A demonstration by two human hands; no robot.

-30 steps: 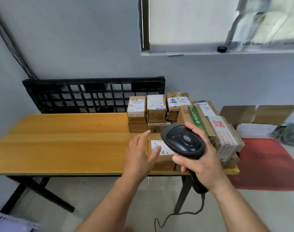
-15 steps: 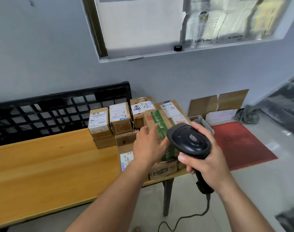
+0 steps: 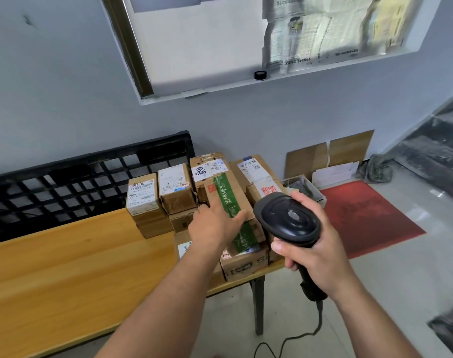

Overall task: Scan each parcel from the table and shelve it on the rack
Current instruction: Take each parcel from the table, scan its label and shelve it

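Left hand (image 3: 215, 227) fingers (image 3: 207, 213) clasp the green-taped parcel (image 3: 226, 195) (right hand (image 3: 313, 257) grips the scanner (image 3: 290, 219)), so a hasty lift could drag the box beneath (image 3: 246, 266) off the surface (image 3: 65, 267).

Small parcel-sorting room, as I see it from the head camera. Labelled brown cardboard parcels (image 3: 177, 200) crowd one end of a long yellow wooden table (image 3: 65, 267). A black corded handheld barcode scanner (image 3: 288, 220) is held near them, and a black plastic lattice pallet (image 3: 91, 162) stands against the wall.
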